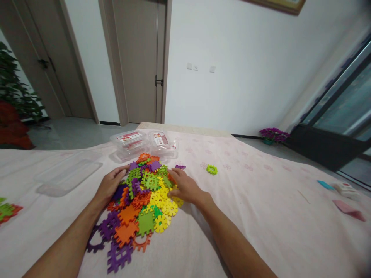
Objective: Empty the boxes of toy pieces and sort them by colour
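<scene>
With each grip loosely parted, a left hand (112, 182) and right hand (185, 187) are flanking a plastic-piece pile (140, 199) stretching lengthwise away, the right lying nearer its yellow discs (162, 201).

Left of the interlocking-tile pile (146, 222), the view's edge cropped a green-and-orange cluster (8, 210); behind the pile, container labels (159, 139) were illegibly small.

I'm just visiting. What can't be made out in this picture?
In the head view:
Lower pieces of the colourful pile: hidden by pieces on top.
What lies under the right hand: hidden by the hand itself.
Small print on the labels: too small and blurred.
Loose pieces at far left: cut off by the left edge.
Gold frame: mostly cut off by the top edge.
</scene>
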The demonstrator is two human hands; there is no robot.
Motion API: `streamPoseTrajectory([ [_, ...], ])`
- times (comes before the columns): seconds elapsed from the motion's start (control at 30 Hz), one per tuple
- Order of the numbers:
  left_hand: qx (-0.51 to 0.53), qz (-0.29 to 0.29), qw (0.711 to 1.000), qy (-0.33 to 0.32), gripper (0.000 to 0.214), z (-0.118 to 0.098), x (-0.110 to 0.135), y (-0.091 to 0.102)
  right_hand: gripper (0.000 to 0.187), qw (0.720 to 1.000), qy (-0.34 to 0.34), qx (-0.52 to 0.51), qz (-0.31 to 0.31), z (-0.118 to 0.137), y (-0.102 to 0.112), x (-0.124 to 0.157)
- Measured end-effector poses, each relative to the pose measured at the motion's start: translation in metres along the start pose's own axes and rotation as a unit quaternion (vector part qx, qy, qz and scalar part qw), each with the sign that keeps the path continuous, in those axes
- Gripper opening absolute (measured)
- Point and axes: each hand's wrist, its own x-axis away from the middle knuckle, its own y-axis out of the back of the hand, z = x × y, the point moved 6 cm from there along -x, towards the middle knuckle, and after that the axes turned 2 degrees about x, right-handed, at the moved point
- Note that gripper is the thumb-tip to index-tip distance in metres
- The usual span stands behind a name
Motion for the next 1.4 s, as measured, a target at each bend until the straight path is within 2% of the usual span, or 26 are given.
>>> streamPoseTrajectory([
  [0.07,0.006,0.001,1.000,-0.003,0.060,0.002,-0.001,0.000,0.102,0.998,-0.054,0.014,0.025,-0.001,0.008,0.006],
  [0.13,0.002,-0.001,1.000,-0.005,0.060,0.003,-0.002,0.001,0.091,0.990,-0.102,0.039,0.083,0.001,0.013,0.013],
  [0.23,-0.008,-0.004,1.000,-0.001,0.061,0.002,-0.001,0.000,0.079,0.977,-0.132,0.071,0.155,0.011,0.008,0.020],
  [0.33,-0.005,-0.004,1.000,-0.006,0.063,-0.003,0.002,-0.001,0.078,0.982,-0.134,0.032,0.126,0.023,-0.005,0.017],
  [0.47,-0.007,0.014,1.000,-0.020,0.064,-0.009,0.007,-0.006,0.063,0.986,-0.152,-0.048,0.059,0.031,-0.024,0.007],
  [0.57,-0.022,0.026,0.999,-0.042,0.064,-0.014,0.009,-0.010,0.052,0.978,-0.168,-0.125,-0.004,0.035,-0.029,0.000],
  [0.63,-0.023,0.035,0.997,-0.058,0.065,-0.017,0.011,-0.013,0.038,0.961,-0.160,-0.225,-0.026,0.040,-0.033,-0.008],
  [0.73,-0.012,0.047,0.996,-0.072,0.067,-0.022,0.015,-0.020,0.027,0.899,-0.150,-0.411,-0.010,0.053,-0.043,-0.023],
  [0.8,0.021,0.054,0.996,-0.063,0.068,-0.024,0.018,-0.024,0.028,0.867,-0.151,-0.475,-0.011,0.063,-0.045,-0.035],
  [0.83,0.047,0.055,0.996,-0.055,0.068,-0.024,0.019,-0.026,0.027,0.864,-0.150,-0.480,-0.020,0.069,-0.043,-0.042],
  [0.9,0.115,0.047,0.991,-0.038,0.069,-0.024,0.020,-0.026,0.022,0.885,-0.130,-0.445,-0.047,0.081,-0.035,-0.054],
  [0.97,0.194,0.029,0.980,-0.016,0.071,-0.024,0.020,-0.024,0.020,0.922,-0.088,-0.371,-0.067,0.095,-0.025,-0.064],
  [1.03,0.268,0.008,0.963,0.009,0.073,-0.023,0.020,-0.020,0.027,0.952,-0.035,-0.293,-0.076,0.103,-0.015,-0.068],
  [1.1,0.305,-0.013,0.952,0.022,0.072,-0.022,0.019,-0.015,0.036,0.968,-0.004,-0.230,-0.098,0.098,-0.006,-0.068],
  [1.17,0.286,-0.025,0.958,0.009,0.066,-0.023,0.018,-0.011,0.037,0.975,-0.020,-0.176,-0.131,0.077,0.003,-0.066],
  [1.23,0.220,-0.012,0.975,-0.013,0.062,-0.024,0.015,-0.009,0.035,0.980,-0.087,-0.112,-0.140,0.045,0.008,-0.063],
  [1.3,0.130,0.015,0.991,-0.029,0.061,-0.022,0.012,-0.011,0.035,0.982,-0.153,-0.037,-0.108,0.014,0.008,-0.061],
  [1.4,0.028,0.018,0.999,-0.038,0.058,-0.016,0.007,-0.011,0.050,0.978,-0.194,0.049,-0.052,-0.018,0.001,-0.061],
])
